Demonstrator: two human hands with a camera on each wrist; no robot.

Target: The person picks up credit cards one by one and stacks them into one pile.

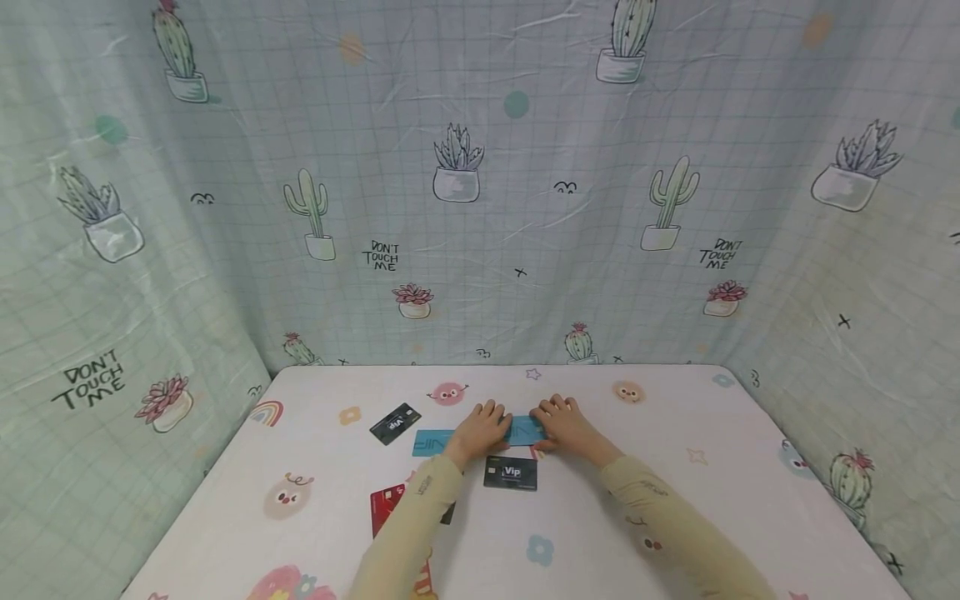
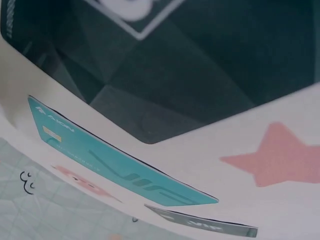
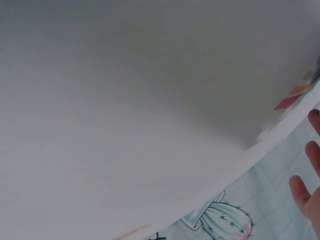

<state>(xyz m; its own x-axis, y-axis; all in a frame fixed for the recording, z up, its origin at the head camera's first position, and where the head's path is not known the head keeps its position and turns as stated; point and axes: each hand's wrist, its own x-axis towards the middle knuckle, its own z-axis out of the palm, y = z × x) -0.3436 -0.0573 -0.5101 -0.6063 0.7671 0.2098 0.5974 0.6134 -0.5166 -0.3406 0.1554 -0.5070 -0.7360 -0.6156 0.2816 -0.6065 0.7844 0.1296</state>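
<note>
A flat, light-blue plastic card (image 1: 525,430) sits between the two hands, towards the far side of the white table with cartoon prints (image 1: 592,542). The left hand (image 1: 482,430) pinches its left end with bent fingers; the right hand (image 1: 567,427) grips its right end between thumb and fingers. Whether the card touches the tabletop, I cannot tell.

Other cards lie around them. A second light-blue card (image 1: 431,442) is just left of the left hand, its right end hidden by the wrist. A black rectangular card with white lettering (image 1: 395,423) lies tilted beyond it, and another black "Vip" card (image 1: 511,473) is nearer the person, just below the held one. The pale-yellow left sleeve (image 1: 408,521) is in the way — it partly covers a red card (image 1: 385,502) and a dark card (image 1: 448,514). Behind the table hangs a cactus-print sheet (image 1: 517,225).
</note>
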